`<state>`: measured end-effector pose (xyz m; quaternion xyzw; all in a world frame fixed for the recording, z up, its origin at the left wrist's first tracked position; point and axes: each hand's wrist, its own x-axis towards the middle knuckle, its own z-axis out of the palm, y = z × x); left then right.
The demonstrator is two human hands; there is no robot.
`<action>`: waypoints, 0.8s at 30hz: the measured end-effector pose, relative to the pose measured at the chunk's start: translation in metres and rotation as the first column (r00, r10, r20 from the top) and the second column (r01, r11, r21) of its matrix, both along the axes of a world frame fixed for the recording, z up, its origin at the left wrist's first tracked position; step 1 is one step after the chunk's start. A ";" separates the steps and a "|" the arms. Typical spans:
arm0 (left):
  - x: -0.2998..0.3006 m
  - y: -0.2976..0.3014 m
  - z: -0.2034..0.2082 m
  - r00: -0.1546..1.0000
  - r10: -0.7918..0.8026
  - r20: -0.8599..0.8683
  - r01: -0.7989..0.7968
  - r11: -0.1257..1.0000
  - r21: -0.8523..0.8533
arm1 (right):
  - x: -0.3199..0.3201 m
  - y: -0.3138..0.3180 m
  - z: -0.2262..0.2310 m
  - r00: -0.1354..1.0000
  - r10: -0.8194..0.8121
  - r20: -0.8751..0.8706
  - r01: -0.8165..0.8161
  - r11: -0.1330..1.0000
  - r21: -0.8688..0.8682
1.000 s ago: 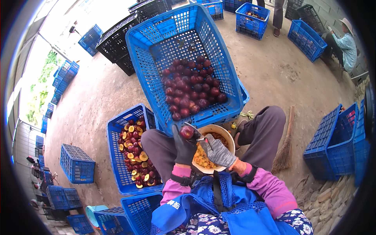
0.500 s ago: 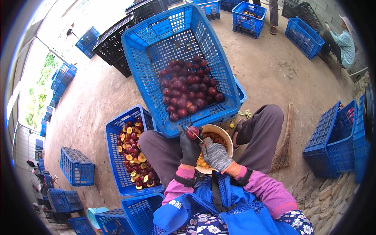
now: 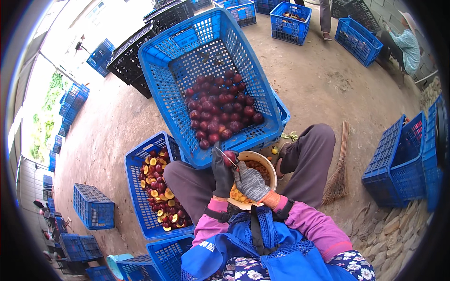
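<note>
In my black-gloved left hand (image 3: 221,172) is a dark red plum (image 3: 229,158), held with the fingers closed round it. My right hand (image 3: 253,182), in a grey knitted glove, closes on a thin-bladed knife (image 3: 221,152), whose blade lies against the plum; its handle is hidden in the fingers. Both hands are over a cream bucket (image 3: 273,174) holding orange-yellow fruit bits between my legs. Just beyond stands a tilted blue crate (image 3: 161,100) of whole plums (image 3: 220,105). To the left, another blue crate (image 3: 132,199) holds halved plums (image 3: 164,194) with yellow flesh.
A straw broom (image 3: 338,175) lies right of my leg. Stacked blue crates (image 3: 384,168) stand at the right, black crates (image 3: 129,58) at the far left. Another person (image 3: 405,47) sits at the far right near a blue crate (image 3: 358,42). More crates stand at the left.
The view has shifted slightly. My hands stay together at the plum, with the blade and right-hand fingers at a slightly different place on it.
</note>
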<state>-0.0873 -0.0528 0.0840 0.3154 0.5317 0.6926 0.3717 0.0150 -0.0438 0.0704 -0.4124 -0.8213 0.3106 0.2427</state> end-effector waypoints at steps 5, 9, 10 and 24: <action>-0.025 0.017 -0.010 0.997 -0.060 0.048 0.060 0.998 0.005 | -0.009 0.018 -0.013 0.997 0.063 -0.044 -0.056 0.987 0.149; -0.019 0.003 0.001 0.929 -0.267 0.258 0.289 0.956 -0.054 | 0.002 0.023 -0.012 0.997 0.030 -0.071 -0.027 0.999 0.033; -0.019 0.000 0.002 0.858 -0.279 0.431 0.324 0.945 -0.035 | 0.006 0.023 -0.006 0.999 0.048 0.007 -0.047 0.998 -0.033; -0.048 -0.001 -0.015 0.656 -0.166 -0.736 0.055 0.983 -0.173 | -0.001 0.012 -0.009 0.998 0.059 0.012 -0.060 0.995 0.075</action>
